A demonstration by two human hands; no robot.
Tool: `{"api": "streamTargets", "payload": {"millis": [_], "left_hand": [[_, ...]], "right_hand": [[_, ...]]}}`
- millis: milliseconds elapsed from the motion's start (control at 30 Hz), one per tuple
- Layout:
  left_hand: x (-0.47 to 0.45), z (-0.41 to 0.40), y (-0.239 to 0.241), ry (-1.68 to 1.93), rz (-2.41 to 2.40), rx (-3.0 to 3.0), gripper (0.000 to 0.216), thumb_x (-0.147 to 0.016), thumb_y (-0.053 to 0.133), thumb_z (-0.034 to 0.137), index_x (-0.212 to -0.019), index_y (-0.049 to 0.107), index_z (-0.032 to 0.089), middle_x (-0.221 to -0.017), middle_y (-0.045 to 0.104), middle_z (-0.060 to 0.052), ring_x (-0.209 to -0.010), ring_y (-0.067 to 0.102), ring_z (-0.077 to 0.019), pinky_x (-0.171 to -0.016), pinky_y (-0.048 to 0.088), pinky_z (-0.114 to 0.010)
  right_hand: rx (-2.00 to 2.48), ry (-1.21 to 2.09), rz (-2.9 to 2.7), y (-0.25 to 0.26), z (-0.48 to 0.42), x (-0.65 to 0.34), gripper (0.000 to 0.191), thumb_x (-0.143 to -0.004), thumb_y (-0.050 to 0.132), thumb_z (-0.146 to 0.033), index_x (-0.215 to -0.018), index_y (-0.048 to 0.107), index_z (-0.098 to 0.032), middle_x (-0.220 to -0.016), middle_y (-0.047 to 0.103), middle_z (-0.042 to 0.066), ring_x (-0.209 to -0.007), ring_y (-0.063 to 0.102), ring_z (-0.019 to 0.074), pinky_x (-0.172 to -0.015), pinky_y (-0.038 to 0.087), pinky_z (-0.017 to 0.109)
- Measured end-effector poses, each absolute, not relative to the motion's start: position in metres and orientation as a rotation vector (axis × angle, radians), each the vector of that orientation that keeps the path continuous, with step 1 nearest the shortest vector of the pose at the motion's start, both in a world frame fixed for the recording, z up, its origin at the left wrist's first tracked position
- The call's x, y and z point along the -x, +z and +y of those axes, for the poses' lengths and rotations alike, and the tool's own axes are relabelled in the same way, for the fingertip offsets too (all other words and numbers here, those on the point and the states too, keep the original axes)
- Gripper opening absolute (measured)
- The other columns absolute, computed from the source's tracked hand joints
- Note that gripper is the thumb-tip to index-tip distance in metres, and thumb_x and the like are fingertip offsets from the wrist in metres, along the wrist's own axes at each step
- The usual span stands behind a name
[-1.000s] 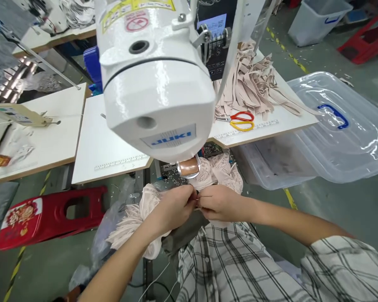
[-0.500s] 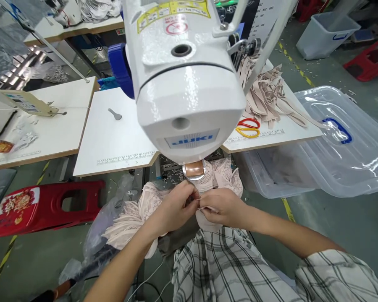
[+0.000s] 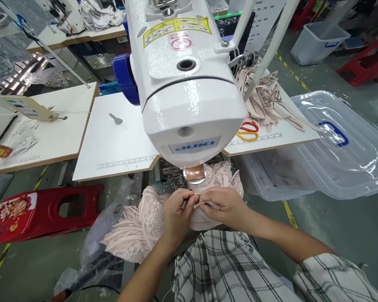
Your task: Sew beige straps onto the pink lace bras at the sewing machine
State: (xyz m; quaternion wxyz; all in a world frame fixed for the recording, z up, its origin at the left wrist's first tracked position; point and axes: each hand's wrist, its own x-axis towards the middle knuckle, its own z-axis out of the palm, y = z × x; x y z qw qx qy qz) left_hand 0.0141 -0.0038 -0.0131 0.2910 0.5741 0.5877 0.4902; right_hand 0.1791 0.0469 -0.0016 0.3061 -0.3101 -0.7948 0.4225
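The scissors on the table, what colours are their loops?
The scissors have one red and one yellow loop; best seen in the head view.

Machine (image 3: 192, 105) straight ahead of you, lace (image 3: 219, 178) just below it; tool (image 3: 115, 119) on the left table (image 3: 122, 140); on your right table (image 3: 297, 135), scissors (image 3: 253, 135), straps (image 3: 263, 102) behind them; bin (image 3: 271, 176) further right, stool (image 3: 47, 209) down left!

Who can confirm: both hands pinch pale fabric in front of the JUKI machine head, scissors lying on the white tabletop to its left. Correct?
Wrong side: the head view shows the scissors on the white tabletop to the JUKI machine head's right. Left hand and right hand do pinch pale fabric in front of it.
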Motion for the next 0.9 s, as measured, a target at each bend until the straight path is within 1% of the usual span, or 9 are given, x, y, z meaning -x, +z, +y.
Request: {"api": "streamTargets", "payload": {"millis": [100, 167, 267, 333, 400, 500, 600, 800, 900], "left_hand": [[-0.013, -0.001, -0.012, 1.281, 1.523, -1.572, 0.015, -0.093, 0.057, 0.023, -0.085, 0.069, 0.02, -0.083, 0.071, -0.004, -0.078, 0.066, -0.0167, -0.07, 0.053, -0.027], [-0.012, 0.0, -0.01, 1.279, 1.539, -1.603, 0.015, -0.094, 0.055, 0.024, -0.088, 0.068, 0.019, -0.085, 0.071, -0.005, -0.08, 0.067, -0.0165, -0.071, 0.053, -0.026], [-0.009, 0.0, -0.003, 1.254, 1.618, -1.727, 0.016, -0.095, 0.054, 0.023, -0.087, 0.066, 0.019, -0.079, 0.069, -0.002, -0.073, 0.065, -0.0138, -0.065, 0.051, -0.023], [-0.007, 0.001, 0.003, 1.205, 1.595, -1.889, 0.015, -0.096, 0.054, 0.022, -0.089, 0.067, 0.019, -0.079, 0.071, -0.002, -0.071, 0.066, -0.0129, -0.065, 0.052, -0.022], [-0.005, 0.002, 0.008, 1.159, 1.554, -2.033, 0.015, -0.096, 0.055, 0.021, -0.092, 0.069, 0.019, -0.082, 0.073, -0.003, -0.073, 0.068, -0.013, -0.066, 0.053, -0.022], [-0.003, 0.005, 0.013, 1.121, 1.536, -2.1, 0.016, -0.098, 0.054, 0.023, -0.096, 0.07, 0.019, -0.086, 0.075, -0.004, -0.075, 0.07, -0.0133, -0.067, 0.054, -0.022], [-0.003, 0.009, 0.013, 1.106, 1.526, -2.067, 0.014, -0.097, 0.056, 0.022, -0.095, 0.07, 0.02, -0.084, 0.075, -0.003, -0.072, 0.07, -0.013, -0.064, 0.054, -0.022], [-0.003, 0.012, 0.01, 1.122, 1.502, -2.014, 0.009, -0.096, 0.059, 0.021, -0.094, 0.068, 0.021, -0.083, 0.074, -0.001, -0.068, 0.068, -0.0112, -0.058, 0.05, -0.019], [-0.003, 0.015, 0.011, 1.077, 1.518, -2.041, 0.011, -0.097, 0.057, 0.021, -0.103, 0.067, 0.02, -0.086, 0.074, -0.001, -0.072, 0.068, -0.012, -0.062, 0.049, -0.02]], "right_hand": [[0.886, 1.281, -1.993, 0.001, 0.051, -0.18, 0.013, -0.085, 0.058, -0.019, -0.087, 0.071, -0.022, -0.084, 0.075, 0.001, -0.077, 0.068, 0.0154, -0.072, 0.051, 0.025], [0.946, 1.329, -1.968, 0.002, 0.057, -0.183, 0.014, -0.086, 0.058, -0.022, -0.087, 0.072, -0.021, -0.083, 0.074, 0.001, -0.075, 0.067, 0.0153, -0.069, 0.049, 0.025], [1.064, 1.19, -2.029, 0.007, 0.07, -0.189, 0.015, -0.087, 0.057, -0.025, -0.087, 0.071, -0.021, -0.079, 0.072, 0.0, -0.072, 0.064, 0.0151, -0.065, 0.044, 0.025], [1.084, 1.062, -2.102, 0.012, 0.079, -0.191, 0.015, -0.087, 0.056, -0.025, -0.084, 0.07, -0.021, -0.076, 0.07, 0.0, -0.071, 0.062, 0.015, -0.065, 0.042, 0.025], [1.04, 1.054, -2.182, 0.017, 0.086, -0.191, 0.016, -0.087, 0.056, -0.023, -0.08, 0.07, -0.021, -0.074, 0.069, 0.0, -0.07, 0.061, 0.0148, -0.065, 0.04, 0.025], [0.977, 1.183, -2.243, 0.024, 0.091, -0.189, 0.018, -0.087, 0.055, -0.019, -0.079, 0.07, -0.021, -0.076, 0.071, 0.0, -0.072, 0.061, 0.0146, -0.063, 0.039, 0.024], [0.978, 1.318, -2.236, 0.026, 0.093, -0.19, 0.015, -0.085, 0.057, -0.02, -0.082, 0.072, -0.02, -0.075, 0.071, 0.0, -0.07, 0.061, 0.0141, -0.061, 0.038, 0.024], [0.972, 1.47, -2.199, 0.027, 0.099, -0.192, 0.015, -0.08, 0.059, -0.017, -0.083, 0.073, -0.02, -0.073, 0.071, -0.002, -0.068, 0.061, 0.0134, -0.062, 0.039, 0.024], [0.914, 1.489, -2.212, 0.029, 0.101, -0.193, 0.016, -0.081, 0.058, -0.018, -0.085, 0.074, -0.019, -0.075, 0.073, -0.001, -0.069, 0.062, 0.014, -0.063, 0.04, 0.025]]}}
